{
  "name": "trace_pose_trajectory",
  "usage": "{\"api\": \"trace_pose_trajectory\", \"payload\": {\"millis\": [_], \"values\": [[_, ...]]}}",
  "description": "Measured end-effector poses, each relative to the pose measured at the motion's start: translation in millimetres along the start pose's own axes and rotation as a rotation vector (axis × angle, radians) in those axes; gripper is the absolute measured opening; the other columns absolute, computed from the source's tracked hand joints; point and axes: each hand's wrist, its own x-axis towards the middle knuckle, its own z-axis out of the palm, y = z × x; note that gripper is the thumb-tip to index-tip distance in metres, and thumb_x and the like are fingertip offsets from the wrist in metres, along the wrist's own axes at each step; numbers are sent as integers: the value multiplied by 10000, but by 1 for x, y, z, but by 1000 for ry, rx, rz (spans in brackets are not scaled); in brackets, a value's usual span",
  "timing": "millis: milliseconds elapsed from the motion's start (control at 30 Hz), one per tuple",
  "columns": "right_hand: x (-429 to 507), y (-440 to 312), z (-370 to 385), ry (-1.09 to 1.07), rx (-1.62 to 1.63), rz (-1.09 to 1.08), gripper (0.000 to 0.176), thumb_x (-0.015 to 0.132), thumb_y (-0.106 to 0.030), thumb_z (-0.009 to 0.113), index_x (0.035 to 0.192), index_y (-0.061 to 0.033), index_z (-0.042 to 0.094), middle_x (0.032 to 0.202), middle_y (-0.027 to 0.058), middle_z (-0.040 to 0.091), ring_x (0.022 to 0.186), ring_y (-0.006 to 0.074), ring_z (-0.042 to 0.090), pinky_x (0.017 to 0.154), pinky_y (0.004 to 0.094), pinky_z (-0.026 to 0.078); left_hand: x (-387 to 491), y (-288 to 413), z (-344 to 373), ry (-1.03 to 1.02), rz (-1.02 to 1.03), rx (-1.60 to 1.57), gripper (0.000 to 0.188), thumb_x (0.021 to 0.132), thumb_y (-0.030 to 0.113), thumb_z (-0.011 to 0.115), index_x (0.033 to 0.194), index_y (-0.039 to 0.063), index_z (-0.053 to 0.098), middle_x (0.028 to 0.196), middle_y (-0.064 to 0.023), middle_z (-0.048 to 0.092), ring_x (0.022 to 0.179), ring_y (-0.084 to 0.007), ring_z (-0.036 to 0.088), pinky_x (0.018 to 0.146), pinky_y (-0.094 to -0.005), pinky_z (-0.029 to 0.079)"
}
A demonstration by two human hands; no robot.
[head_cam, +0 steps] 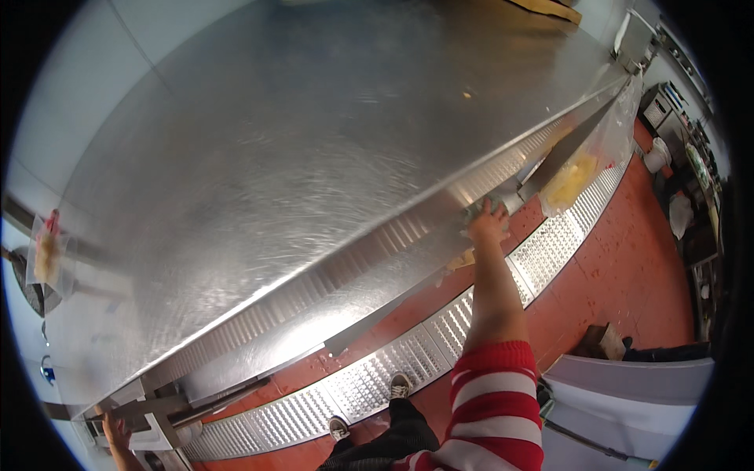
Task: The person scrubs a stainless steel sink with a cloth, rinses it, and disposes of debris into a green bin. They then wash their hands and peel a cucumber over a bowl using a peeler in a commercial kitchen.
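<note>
A broad stainless-steel table with a scuffed, shiny top fills most of the view. My right hand reaches down past its front edge, pressing a grey-green cloth against the steel below the tabletop. Part of the cloth is hidden under my fingers. At the lower left, my left hand is by the table's near corner, fingers apart, seemingly touching the edge. Beside my right hand hangs a clear plastic bag with something yellow inside.
Perforated metal drain grating crosses the wet red floor beneath my shoes. Another bag hangs at the far left. A pale, lidded unit stands at the lower right. Shelving with equipment lines the right side.
</note>
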Motion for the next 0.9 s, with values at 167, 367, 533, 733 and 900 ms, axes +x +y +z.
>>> {"api": "trace_pose_trajectory", "payload": {"millis": [167,367,533,733,900], "values": [[-29,19,87,32,466,-226,622,800,-196,493,1351,-154,209,1181,240,429,1042,366,474,862,401,389,25,-39,-58,-247,219,-62,479,733,154,577,1177,104,404,1145,-46,446,1080,-219,451,868,-363,379],[-198,-20,122,111,545,-458,582,776,-88,471,1307,21,259,956,242,584,835,358,582,736,391,449,-21,-8,22,-23,284,134,448,765,460,566,1099,171,491,954,11,532,824,-121,518,623,-275,397],[-391,-75,171,-252,383,-633,642,762,-30,476,1338,8,195,877,189,607,795,288,595,710,376,460,-24,-27,11,31,510,188,395,751,467,607,929,125,521,669,37,460,575,-55,433,464,-216,303],[-590,-146,193,-1451,899,-364,403,859,-148,375,1255,-76,370,1215,142,463,1105,333,459,915,524,345,-33,-70,5,-227,495,68,637,780,232,644,1271,-7,317,1153,-207,488,1008,-239,507,855,-304,413],[-647,-146,119,-2028,1145,-146,388,868,-171,368,1244,-72,366,1246,137,433,1140,318,431,910,558,344,-87,-149,-44,-460,435,-55,574,801,289,621,1243,10,383,1167,-156,481,978,-176,510,762,-286,452]]}}
